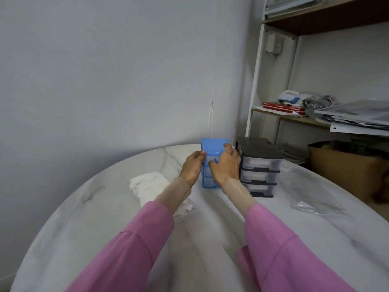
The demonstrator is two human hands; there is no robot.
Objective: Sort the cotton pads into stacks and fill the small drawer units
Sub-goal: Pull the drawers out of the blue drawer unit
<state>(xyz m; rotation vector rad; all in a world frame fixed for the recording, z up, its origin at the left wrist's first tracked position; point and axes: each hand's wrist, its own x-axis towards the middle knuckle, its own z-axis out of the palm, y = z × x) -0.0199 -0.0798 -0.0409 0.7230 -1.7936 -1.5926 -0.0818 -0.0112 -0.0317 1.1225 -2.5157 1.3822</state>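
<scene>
Cotton pads, a white fluffy heap [147, 184], lie left of centre on the marble-look table [105, 218] while the left hand [192, 167] and right hand [226, 167] clasp the small blue plastic drawer unit [212, 146]; squeeze both sides evenly to keep it upright.

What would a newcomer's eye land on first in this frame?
The blue drawer unit at the far middle of the marble table, held between the left hand and the right hand. Just right of it stands a black drawer unit. A pile of white cotton pads lies to the left, partly behind the pink sleeve.
</scene>
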